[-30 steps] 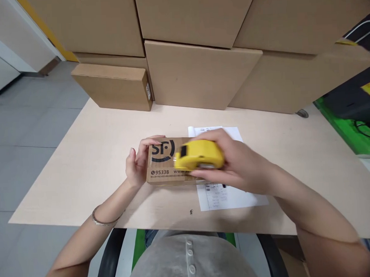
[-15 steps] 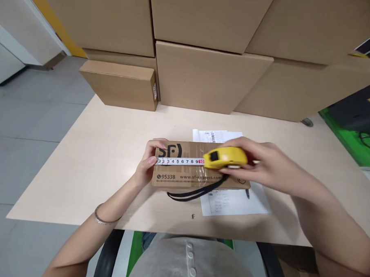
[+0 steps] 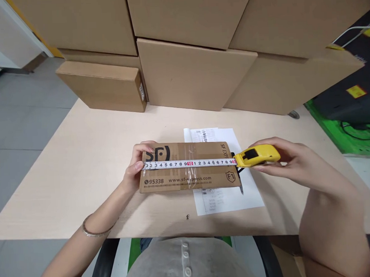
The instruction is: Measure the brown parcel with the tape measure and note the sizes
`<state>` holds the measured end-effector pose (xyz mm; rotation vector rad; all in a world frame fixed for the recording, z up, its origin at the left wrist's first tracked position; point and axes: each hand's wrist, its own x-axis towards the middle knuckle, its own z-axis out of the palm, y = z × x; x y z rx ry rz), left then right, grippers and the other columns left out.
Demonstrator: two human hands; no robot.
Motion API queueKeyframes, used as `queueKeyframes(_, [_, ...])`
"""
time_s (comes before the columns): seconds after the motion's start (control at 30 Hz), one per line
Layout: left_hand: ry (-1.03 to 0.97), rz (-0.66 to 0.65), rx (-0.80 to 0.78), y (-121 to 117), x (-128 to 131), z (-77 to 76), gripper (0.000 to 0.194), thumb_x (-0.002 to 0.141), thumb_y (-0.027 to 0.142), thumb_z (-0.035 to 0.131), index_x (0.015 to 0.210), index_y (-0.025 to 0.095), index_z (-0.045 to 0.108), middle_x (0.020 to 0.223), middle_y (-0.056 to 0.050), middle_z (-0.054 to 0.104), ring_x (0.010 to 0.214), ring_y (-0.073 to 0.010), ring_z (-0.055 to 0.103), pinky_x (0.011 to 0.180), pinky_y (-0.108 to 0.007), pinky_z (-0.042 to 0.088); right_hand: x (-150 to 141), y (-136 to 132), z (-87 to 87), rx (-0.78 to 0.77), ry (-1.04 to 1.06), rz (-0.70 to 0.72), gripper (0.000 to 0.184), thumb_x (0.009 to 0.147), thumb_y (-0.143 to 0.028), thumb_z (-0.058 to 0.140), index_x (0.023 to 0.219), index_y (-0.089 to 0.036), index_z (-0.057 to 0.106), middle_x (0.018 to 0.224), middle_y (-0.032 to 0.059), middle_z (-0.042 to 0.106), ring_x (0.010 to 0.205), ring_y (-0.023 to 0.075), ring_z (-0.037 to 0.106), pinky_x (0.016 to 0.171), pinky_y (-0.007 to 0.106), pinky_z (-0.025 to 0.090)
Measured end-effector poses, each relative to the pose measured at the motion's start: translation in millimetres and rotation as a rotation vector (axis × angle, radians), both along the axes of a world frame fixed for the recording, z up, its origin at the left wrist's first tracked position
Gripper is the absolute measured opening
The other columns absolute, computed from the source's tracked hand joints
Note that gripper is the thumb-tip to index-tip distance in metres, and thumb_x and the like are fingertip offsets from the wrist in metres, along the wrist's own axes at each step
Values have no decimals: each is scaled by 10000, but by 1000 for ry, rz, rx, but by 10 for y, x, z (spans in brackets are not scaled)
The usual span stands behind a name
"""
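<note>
A flat brown SF Express box (image 3: 187,180) lies in the middle of the light wooden table (image 3: 81,159). My left hand (image 3: 134,169) grips the box's left end and pins the tip of the white tape blade (image 3: 189,163) there with the thumb. My right hand (image 3: 284,160) is closed on the yellow tape measure case (image 3: 257,155), just past the box's right end. The blade runs across the whole top of the box, showing about 20 at the case.
A printed paper sheet (image 3: 227,196) lies under the box's right part. Large cardboard boxes (image 3: 194,72) stand stacked along the table's far edge, a smaller one (image 3: 99,87) at the left. A green and black machine (image 3: 352,119) is at the right.
My right hand has pulled the yellow case rightwards, from over the box's left half to past its right end. The blade has drawn out across the box. My left hand stays at the left end.
</note>
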<state>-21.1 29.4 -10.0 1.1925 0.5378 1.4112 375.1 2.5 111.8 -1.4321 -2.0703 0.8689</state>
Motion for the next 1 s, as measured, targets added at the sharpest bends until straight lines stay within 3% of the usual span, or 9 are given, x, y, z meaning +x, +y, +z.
queueKeyframes(0.1, [-2, 6, -7, -3, 2, 12, 257, 813, 456, 739, 1002, 282, 744, 1139, -36, 709, 1028, -249, 647, 872, -395, 551, 10, -15, 4, 4, -15, -8, 327, 842, -508, 838, 1105, -343, 736, 1022, 28, 747, 860, 232, 713, 696, 343, 589])
queueKeyframes(0.3, [4, 31, -32, -22, 3, 1, 242, 817, 460, 713, 978, 279, 721, 1135, -39, 701, 1036, -261, 646, 878, -422, 547, -140, 4, 150, 42, -84, 42, 343, 848, -557, 821, 1061, -307, 720, 920, 24, 747, 727, 212, 662, 581, 332, 510])
queueKeyframes(0.43, [15, 58, -30, -46, 16, -13, 263, 839, 483, 682, 997, 274, 705, 1140, -47, 688, 1062, -266, 637, 921, -427, 528, -728, 69, 216, 50, -131, 186, 327, 936, -539, 738, 1106, -267, 674, 849, -4, 732, 640, 180, 645, 559, 312, 485])
queueKeyframes(0.53, [38, 85, 4, -62, 7, -5, 399, 913, 608, 548, 1026, 263, 713, 1146, -74, 673, 1085, -288, 616, 955, -451, 514, -1264, 81, 183, 188, -188, 263, 284, 995, -393, 691, 1225, -237, 637, 1034, 32, 792, 832, 225, 749, 691, 339, 550])
queueKeyframes(0.63, [122, 78, 72, -73, -60, 10, 517, 949, 672, 454, 1071, 253, 731, 1155, -97, 672, 1113, -313, 602, 982, -474, 501, -1532, 25, 129, 364, -172, 355, 251, 1001, -271, 678, 1238, -194, 646, 1206, 85, 794, 1032, 258, 769, 844, 373, 578])
queueKeyframes(0.7, [181, 37, 123, -83, -147, 16, 544, 960, 682, 437, 1113, 253, 734, 1170, -107, 669, 1113, -323, 606, 967, -481, 513, -1469, -46, 102, 421, -131, 309, 267, 980, -335, 716, 1203, -198, 664, 1169, 87, 806, 994, 263, 777, 822, 374, 587])
queueKeyframes(0.8, [254, -46, 203, -109, -323, 16, 581, 979, 691, 416, 1227, 263, 720, 1249, -119, 646, 1121, -322, 606, 904, -461, 549, -1080, -171, 29, 382, 24, 89, 390, 900, -525, 779, 1156, -248, 677, 1064, 72, 810, 832, 260, 767, 697, 373, 588])
queueKeyframes(0.9, [381, -109, 314, -145, -497, 20, 512, 931, 549, 636, 1367, 283, 664, 1332, -129, 612, 1220, -326, 575, 913, -428, 558, -623, -255, -147, 170, 343, -135, 299, 951, -537, 695, 1111, -285, 670, 1069, 63, 808, 806, 249, 764, 637, 363, 595])
queueKeyframes(1.0, [510, -128, 429, -203, -580, 61, 644, 869, 359, 789, 1478, 333, 582, 1360, -139, 596, 1260, -322, 572, 941, -421, 558, -398, -237, -365, -59, 567, -264, 283, 978, -545, 624, 1066, -283, 683, 1100, 77, 822, 973, 288, 787, 774, 421, 640])
